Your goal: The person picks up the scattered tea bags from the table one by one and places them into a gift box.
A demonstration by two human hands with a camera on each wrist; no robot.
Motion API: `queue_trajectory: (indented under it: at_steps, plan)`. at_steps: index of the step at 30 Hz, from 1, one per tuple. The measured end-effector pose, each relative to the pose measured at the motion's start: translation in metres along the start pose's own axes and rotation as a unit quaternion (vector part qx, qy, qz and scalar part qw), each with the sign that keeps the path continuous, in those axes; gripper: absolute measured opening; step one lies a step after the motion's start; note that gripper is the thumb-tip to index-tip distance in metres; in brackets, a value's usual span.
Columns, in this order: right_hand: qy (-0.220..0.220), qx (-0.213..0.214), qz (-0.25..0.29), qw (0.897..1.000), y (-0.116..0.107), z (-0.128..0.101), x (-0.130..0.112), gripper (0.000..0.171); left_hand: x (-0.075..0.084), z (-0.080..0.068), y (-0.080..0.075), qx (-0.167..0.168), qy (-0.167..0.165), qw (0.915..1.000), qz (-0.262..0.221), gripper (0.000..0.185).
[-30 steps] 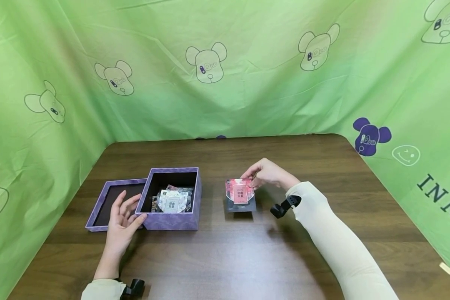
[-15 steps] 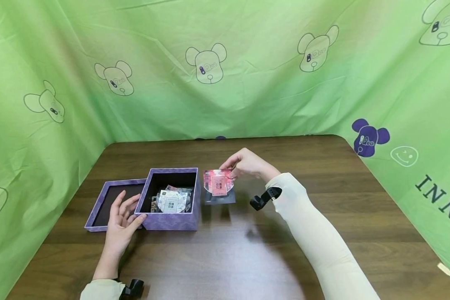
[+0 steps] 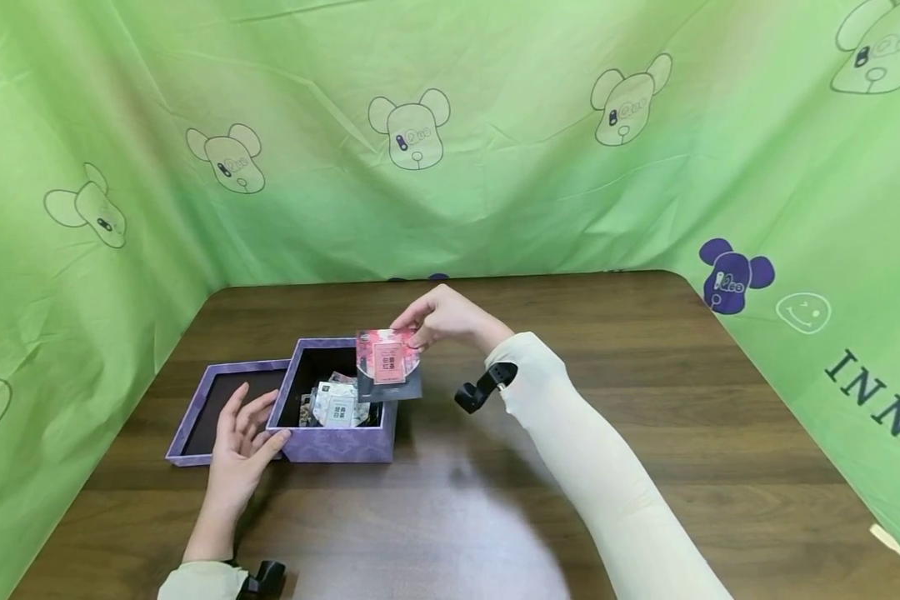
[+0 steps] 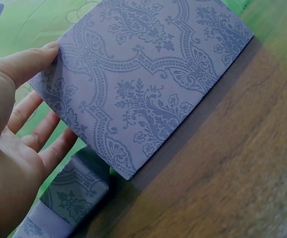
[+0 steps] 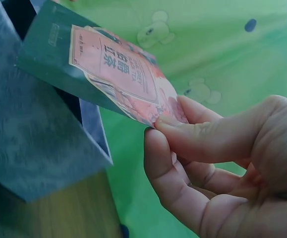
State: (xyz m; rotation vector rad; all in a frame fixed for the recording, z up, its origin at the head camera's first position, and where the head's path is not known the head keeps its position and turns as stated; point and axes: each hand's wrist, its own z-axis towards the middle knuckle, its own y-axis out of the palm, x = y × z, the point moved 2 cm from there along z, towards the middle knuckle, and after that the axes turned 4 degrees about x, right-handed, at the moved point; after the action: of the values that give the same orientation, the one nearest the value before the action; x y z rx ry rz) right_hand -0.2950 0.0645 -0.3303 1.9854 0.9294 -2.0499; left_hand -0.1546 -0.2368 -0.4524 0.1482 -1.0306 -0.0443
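My right hand [image 3: 450, 321] pinches a tea sachet [image 3: 388, 363] by its top corner between thumb and fingers. The sachet is dark with a pink-red label that reads "black tea" in the right wrist view. It hangs over the right side of an open purple box [image 3: 337, 446], hiding part of its rim. Inside the box lie several sachets, a white-labelled sachet [image 3: 340, 407] on top. My left hand [image 3: 236, 458] rests its thumb on the box's front left corner, its other fingers loosely extended along the left side. In the left wrist view the patterned box wall [image 4: 143, 74] fills the middle.
The box's purple lid [image 3: 195, 417] lies inside up on the table, just left of the box and partly behind my left hand. The brown wooden table [image 3: 607, 375] reaches back to a green printed cloth [image 3: 495, 192] that hangs behind and on both sides.
My right hand has carried the tea sachet leftward from the table's middle to above the box's right side. The left hand and the box have stayed in place.
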Motion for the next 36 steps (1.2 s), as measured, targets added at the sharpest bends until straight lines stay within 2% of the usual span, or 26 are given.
queue_trajectory:
  at_steps: [7,15,20,23,28,33,36]
  plan:
    - [0.01,-0.009,-0.014,1.0,0.031,0.014,-0.005,0.038,0.003,-0.001,0.001,0.013,-0.021,0.9995,0.02,0.086]
    - [0.033,-0.024,0.037,0.998,0.064,0.02,-0.004,0.039,0.006,-0.001,0.002,0.02,-0.024,0.9993,0.019,0.085]
    - [0.033,-0.037,0.025,0.998,0.079,0.022,-0.005,0.035,0.005,-0.001,0.001,0.022,-0.026,0.9991,0.025,0.085]
    - [0.031,-0.039,-0.001,0.999,0.085,0.021,-0.006,0.033,0.004,-0.002,0.001,0.022,-0.024,0.9992,0.022,0.086]
    - [0.02,-0.029,-0.076,0.997,0.089,0.02,-0.006,0.032,0.004,-0.002,0.002,0.019,-0.026,0.9993,0.02,0.086]
    - [-0.02,-0.025,-0.199,0.98,0.085,0.019,-0.006,0.031,0.004,-0.001,0.003,0.016,-0.024,0.9994,0.019,0.086]
    - [-0.038,-0.03,-0.234,0.971,0.084,0.017,-0.008,0.029,0.004,-0.001,0.003,0.014,-0.021,0.9995,0.016,0.086]
